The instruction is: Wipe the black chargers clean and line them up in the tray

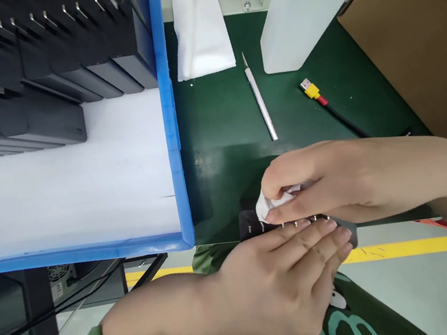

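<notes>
A flat black device (250, 229) with a row of small shiny metal contacts or pins lies at the front edge of the green table, largely covered by my hands. My left hand (291, 279) holds its near side, with the fingers stretched close together over it and the thumb hidden. My right hand (328, 181) pinches a crumpled white cloth (267, 205) and presses it onto the device's upper face, beside the metal contacts.
Left stands a blue crate (177, 168) with rows of black boxy units (108, 45). A folded white cloth (204, 35), a craft knife (260, 102) and a USB cable (312, 90) lie on the green table (218, 124). A white panel (301, 9) and cardboard box (415, 27) stand right.
</notes>
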`<action>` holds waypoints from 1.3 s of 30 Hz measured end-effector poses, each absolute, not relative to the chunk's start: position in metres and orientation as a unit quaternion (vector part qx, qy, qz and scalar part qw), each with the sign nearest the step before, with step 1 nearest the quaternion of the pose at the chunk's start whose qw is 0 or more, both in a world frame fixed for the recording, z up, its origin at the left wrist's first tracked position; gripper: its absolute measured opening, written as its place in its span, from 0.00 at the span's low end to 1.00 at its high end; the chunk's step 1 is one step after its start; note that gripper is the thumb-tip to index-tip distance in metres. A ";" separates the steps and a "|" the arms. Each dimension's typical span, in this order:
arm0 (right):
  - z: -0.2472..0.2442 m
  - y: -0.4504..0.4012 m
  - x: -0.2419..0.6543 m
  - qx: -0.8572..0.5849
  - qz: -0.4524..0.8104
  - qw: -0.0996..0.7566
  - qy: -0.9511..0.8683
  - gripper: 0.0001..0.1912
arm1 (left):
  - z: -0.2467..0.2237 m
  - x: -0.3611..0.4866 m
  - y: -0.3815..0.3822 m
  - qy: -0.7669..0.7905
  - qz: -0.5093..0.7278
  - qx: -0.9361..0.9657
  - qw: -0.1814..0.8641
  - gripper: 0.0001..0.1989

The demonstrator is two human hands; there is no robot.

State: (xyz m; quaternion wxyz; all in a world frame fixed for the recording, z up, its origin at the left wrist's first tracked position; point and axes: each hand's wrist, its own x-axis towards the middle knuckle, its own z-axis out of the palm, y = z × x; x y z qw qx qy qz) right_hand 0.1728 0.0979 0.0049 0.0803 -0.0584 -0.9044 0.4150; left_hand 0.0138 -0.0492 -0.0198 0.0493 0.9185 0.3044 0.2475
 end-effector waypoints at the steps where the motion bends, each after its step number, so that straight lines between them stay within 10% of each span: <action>1: 0.005 0.100 0.174 -0.020 0.427 0.071 -0.901 0.14 | -0.020 0.014 -0.050 0.305 0.247 0.918 0.053 0.14; 32: -0.004 0.103 0.229 -0.105 0.504 0.040 -0.856 0.20 | -0.019 0.009 -0.050 0.299 0.223 0.924 0.084 0.19; 39: -0.007 0.093 0.230 -0.106 0.513 0.157 -0.837 0.20 | -0.016 0.007 -0.048 0.287 0.207 0.928 0.121 0.21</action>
